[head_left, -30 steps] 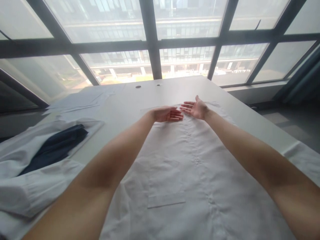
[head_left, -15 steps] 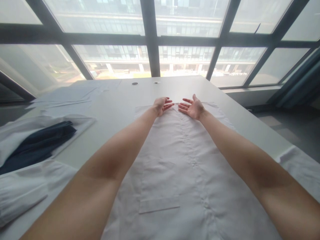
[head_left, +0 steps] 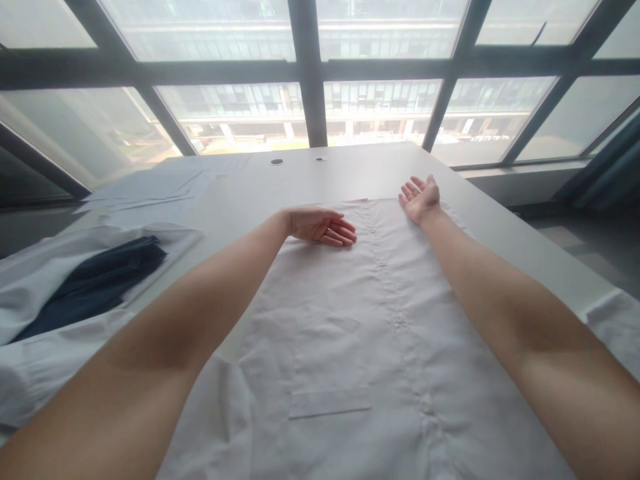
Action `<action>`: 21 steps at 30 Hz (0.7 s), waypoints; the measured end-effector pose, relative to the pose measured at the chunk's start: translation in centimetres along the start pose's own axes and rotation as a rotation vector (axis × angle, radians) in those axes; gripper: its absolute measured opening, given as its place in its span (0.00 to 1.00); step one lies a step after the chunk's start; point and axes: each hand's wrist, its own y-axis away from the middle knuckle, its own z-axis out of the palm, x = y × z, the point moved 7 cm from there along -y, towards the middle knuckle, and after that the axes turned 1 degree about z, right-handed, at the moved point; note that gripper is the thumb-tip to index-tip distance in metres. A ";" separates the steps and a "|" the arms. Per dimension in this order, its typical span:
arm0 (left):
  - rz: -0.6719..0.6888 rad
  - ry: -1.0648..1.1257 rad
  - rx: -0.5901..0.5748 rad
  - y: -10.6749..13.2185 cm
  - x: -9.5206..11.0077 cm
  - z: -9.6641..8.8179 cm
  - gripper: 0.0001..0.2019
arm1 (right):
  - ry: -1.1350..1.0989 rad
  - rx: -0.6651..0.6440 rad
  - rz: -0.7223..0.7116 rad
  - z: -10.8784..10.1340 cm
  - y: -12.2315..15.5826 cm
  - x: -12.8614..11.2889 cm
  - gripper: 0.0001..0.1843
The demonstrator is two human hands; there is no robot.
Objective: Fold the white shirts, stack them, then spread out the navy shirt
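A pale grey surface [head_left: 345, 177] runs to large dark-framed windows [head_left: 310, 73] at the far side, daylight entering, with grey floor [head_left: 580, 243] at right.

A plain white shirt [head_left: 360, 320] lies on a pale grey table [head_left: 350, 173] beside navy cloth [head_left: 95, 280].
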 end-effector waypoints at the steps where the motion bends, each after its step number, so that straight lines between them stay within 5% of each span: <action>1: -0.009 0.025 0.042 0.1 0.1 -0.1 0.14 | -0.015 -0.048 0.009 -0.3 0.2 -0.5 0.31; 4: 0.000 0.105 0.110 0.3 0.3 -1.0 0.14 | 0.054 -0.262 0.199 -1.1 1.8 -1.1 0.32; 7: 0.154 0.191 0.142 0.1 0.8 -4.1 0.12 | 0.179 -0.255 0.306 -4.3 2.5 -2.4 0.32; 11: 0.557 0.509 0.586 2.4 1.8 -12.6 0.09 | 0.157 0.112 -0.084 -10.8 0.9 -7.2 0.32; 13: 0.690 0.606 0.763 4.3 1.9 -15.1 0.09 | 0.097 0.196 -0.201 -12.5 0.8 -8.3 0.33; 16: 0.745 0.611 0.756 5.9 2.2 -14.5 0.08 | 0.029 0.086 -0.180 -11.1 1.7 -8.1 0.36; 18: 0.711 0.586 0.656 6.3 1.9 -12.0 0.08 | -0.004 -0.035 -0.118 -8.4 3.5 -7.3 0.37; 21: 0.437 0.475 0.387 5.7 -0.5 -6.7 0.06 | -0.009 -0.230 0.036 -3.8 7.7 -5.7 0.36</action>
